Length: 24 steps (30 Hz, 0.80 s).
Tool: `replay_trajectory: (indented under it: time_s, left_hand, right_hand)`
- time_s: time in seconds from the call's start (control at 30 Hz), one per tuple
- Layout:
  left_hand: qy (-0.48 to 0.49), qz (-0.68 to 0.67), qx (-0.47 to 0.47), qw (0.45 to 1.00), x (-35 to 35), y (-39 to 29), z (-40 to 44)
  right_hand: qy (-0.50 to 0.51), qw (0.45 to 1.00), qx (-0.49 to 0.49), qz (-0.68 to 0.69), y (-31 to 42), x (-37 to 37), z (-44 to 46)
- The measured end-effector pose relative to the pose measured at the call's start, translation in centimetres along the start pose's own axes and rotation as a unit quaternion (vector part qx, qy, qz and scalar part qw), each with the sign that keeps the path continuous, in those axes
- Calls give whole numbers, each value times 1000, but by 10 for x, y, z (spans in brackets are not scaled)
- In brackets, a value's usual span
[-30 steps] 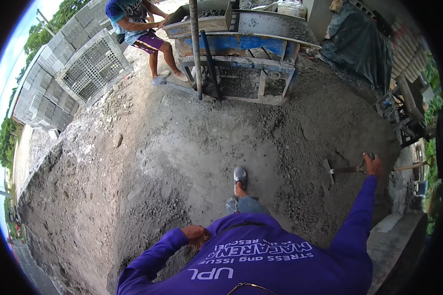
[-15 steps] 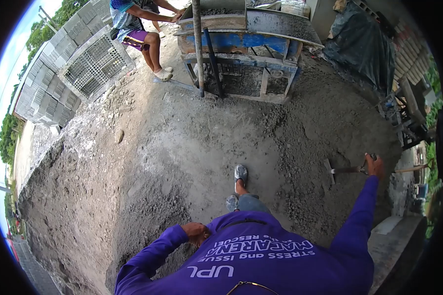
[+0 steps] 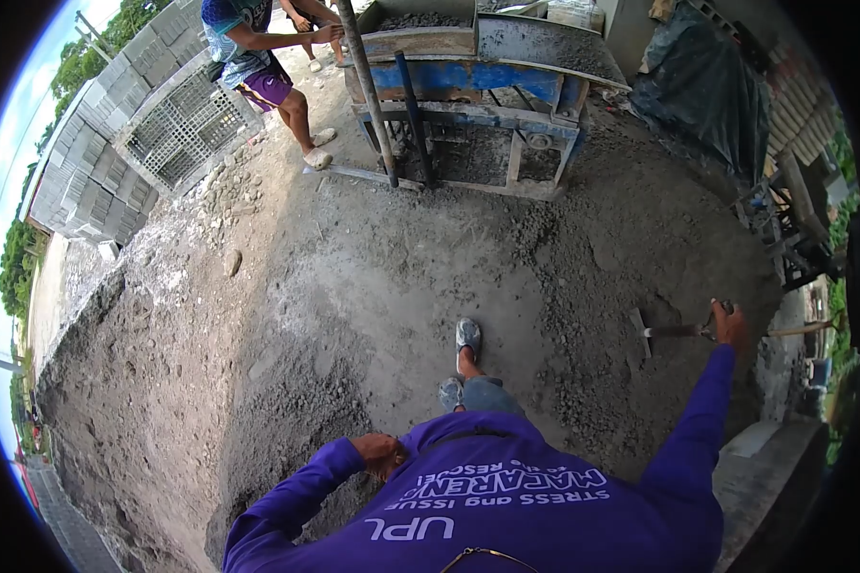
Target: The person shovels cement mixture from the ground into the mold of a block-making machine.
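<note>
My right hand is wrapped round the grip of a shovel out to my right. The shovel's shaft runs down to a blade seen nearly edge-on by the grey gravelly mix on the ground. My left hand rests against my waist with its fingers curled in. The inside of that hand is hidden, so I cannot see whether anything is in it. Damp grey aggregate lies on the ground near my left arm.
Ahead stands a blue-framed machine with a hopper of grey mix and an upright metal lever. A co-worker stands at its left, with another person partly visible behind. Stacked concrete blocks line the left; a dark tarp hangs at right.
The co-worker has straightened and shifted slightly left. The lever's top has tilted left, with the co-worker's hand near it. My hands and the shovel have hardly moved.
</note>
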<state>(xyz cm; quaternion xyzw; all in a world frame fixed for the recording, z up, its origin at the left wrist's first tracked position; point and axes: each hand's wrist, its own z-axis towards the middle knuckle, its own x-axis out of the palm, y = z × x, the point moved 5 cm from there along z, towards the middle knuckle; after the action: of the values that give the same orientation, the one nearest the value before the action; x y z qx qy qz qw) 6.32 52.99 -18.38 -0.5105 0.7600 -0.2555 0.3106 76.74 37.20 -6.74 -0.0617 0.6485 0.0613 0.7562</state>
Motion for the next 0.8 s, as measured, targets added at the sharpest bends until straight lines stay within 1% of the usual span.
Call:
replay_trajectory:
  time_s: [0.1, 0.17, 0.27, 0.33, 0.47, 0.57, 0.63, 0.73, 0.8]
  left_hand:
    - [7, -5, -13, 1000, 1, 5, 1]
    - [11, -6, -15, 1000, 1, 8, 1]
    - [7, -21, -25, 999, 5, 16, 4]
    - [27, 39, -26, 999, 9, 21, 5]
    - [26, 13, -47, 998, 5, 17, 0]
    - [23, 4, -36, 999, 6, 21, 0]
    - [3, 3, -29, 1000, 5, 22, 0]
    - [32, 16, -35, 999, -5, 9, -3]
    - [16, 3, -23, 1000, -1, 16, -3]
  right_hand:
    - [14, 1000, 17, 3, 9, -17, -13]
    - [51, 998, 22, -5, 13, -21, -16]
    - [44, 999, 16, -14, 9, -13, -12]
    - [33, 999, 11, -12, 8, -13, -14]
    - [22, 1000, 17, -12, 8, -9, -14]
    - [28, 999, 10, -23, 8, -6, -12]
    - [28, 999, 11, -19, 4, 0, -9]
    - [36, 999, 10, -15, 9, -7, -13]
    - [45, 999, 9, -15, 14, -14, -20]
